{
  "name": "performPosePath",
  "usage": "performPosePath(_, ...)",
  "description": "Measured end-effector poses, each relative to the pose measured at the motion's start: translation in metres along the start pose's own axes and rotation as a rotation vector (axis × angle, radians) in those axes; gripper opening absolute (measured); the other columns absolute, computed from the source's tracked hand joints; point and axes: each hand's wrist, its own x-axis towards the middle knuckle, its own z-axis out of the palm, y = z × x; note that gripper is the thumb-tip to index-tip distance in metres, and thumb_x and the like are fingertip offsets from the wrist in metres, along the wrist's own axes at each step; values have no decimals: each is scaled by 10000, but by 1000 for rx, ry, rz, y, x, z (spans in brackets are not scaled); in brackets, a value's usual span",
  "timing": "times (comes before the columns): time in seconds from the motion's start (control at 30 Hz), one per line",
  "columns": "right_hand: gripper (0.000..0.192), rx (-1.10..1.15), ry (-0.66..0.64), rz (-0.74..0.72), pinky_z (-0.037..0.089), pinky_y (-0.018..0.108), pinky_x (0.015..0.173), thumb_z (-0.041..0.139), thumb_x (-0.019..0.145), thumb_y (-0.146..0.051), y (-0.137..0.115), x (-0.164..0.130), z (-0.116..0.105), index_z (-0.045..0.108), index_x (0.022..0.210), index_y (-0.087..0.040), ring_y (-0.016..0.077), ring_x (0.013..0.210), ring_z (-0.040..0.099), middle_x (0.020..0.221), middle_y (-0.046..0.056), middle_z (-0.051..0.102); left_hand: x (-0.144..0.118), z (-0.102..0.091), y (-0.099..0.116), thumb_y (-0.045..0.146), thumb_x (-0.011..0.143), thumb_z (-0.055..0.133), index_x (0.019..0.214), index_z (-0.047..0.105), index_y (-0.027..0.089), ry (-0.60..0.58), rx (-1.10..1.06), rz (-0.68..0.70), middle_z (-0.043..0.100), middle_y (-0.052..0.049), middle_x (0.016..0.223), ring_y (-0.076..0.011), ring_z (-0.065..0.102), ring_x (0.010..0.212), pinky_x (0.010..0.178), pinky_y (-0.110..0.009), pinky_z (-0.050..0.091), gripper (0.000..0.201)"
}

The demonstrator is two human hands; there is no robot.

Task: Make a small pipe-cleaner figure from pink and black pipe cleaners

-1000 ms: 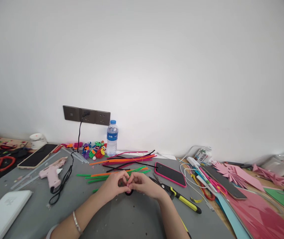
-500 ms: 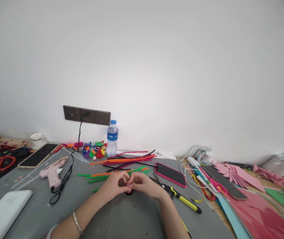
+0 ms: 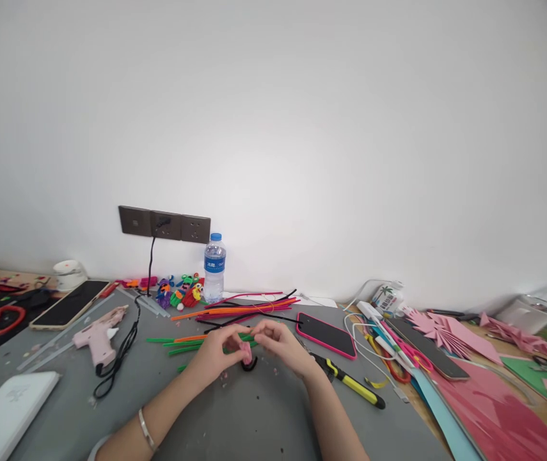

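My left hand [image 3: 215, 352] and my right hand [image 3: 280, 346] meet over the grey table mat [image 3: 235, 416]. Between their fingertips sits a small pink fuzzy piece [image 3: 245, 352] with a curled black pipe cleaner [image 3: 251, 365] hanging under it. Both hands pinch this little piece. A pile of green, orange, pink and black pipe cleaners [image 3: 235, 314] lies just beyond the fingers. Small pink crumbs are scattered on the mat near my left hand.
A pink glue gun [image 3: 98, 333] with its black cord lies left. A phone in a pink case [image 3: 325, 335] and yellow-handled cutters [image 3: 350, 382] lie right. A water bottle [image 3: 214, 267] and small pipe-cleaner figures [image 3: 182, 291] stand by the wall. Pink paper shapes [image 3: 450, 333] cover the right side.
My hands have lifted slightly and spread apart, so the pink piece and the black curl now show between the fingers. Pink crumbs now lie on the mat.
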Motion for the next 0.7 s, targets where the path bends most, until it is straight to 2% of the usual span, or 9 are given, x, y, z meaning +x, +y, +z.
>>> performPosePath(0.07,323,57,125,-43,184,235,471,659,796,-503,1,1,-4,606,821,-186,74,476,268,551,-76,395,3,-5,-1,300,730,721,969,690,166,103,-127,11,734,-62,785,-214,676,745,738,-317,509,275)
performPosePath(0.13,330,114,246,-77,162,241,469,648,799,-517,3,3,-7,591,826,-194,79,471,238,534,-85,340,6,-10,-2,319,711,755,915,694,157,212,-270,-28,732,-74,828,-215,672,795,761,-315,511,268)
performPosePath(0.2,340,158,332,-101,149,245,468,654,789,-529,7,6,-9,581,811,-198,80,466,236,539,-83,337,7,-13,-2,318,695,781,895,689,157,264,-447,-81,724,-68,854,-206,662,831,777,-309,517,273)
performPosePath(0.3,352,206,400,-112,135,249,462,671,765,-537,13,9,-12,565,770,-201,77,445,236,537,-82,340,8,-13,0,260,693,798,869,676,163,247,-715,-150,709,-39,843,-173,660,826,820,-304,521,236)
performPosePath(0.4,353,242,438,-111,135,248,457,683,753,-534,17,11,-13,568,766,-200,76,437,241,534,-82,350,6,-12,3,210,691,805,895,669,176,222,-871,-249,690,-12,781,-148,664,758,772,-277,533,248)
performPosePath(0.47,347,262,453,-110,138,246,455,686,752,-525,18,11,-14,578,776,-196,77,439,246,533,-81,357,5,-12,4,221,693,807,875,665,172,209,-937,-294,675,-9,737,-141,657,706,712,-263,536,236)
performPosePath(0.53,342,284,466,-109,139,244,455,691,749,-517,18,11,-14,583,779,-194,75,440,251,532,-81,359,5,-12,3,263,711,795,751,642,147,183,-988,-314,658,-21,702,-128,629,644,662,-256,531,196)
performPosePath(0.6,343,307,473,-106,143,243,456,695,744,-517,16,10,-13,587,778,-194,74,440,255,534,-81,361,4,-12,4,297,746,764,633,587,137,151,-1021,-338,642,-33,677,-106,582,579,624,-252,521,264)
performPosePath(0.7,338,315,461,-111,155,246,457,691,746,-518,11,9,-10,592,771,-195,78,443,256,536,-77,363,4,-10,6,299,790,718,583,545,141,129,-1039,-387,599,-17,618,-79,506,506,568,-232,487,313)
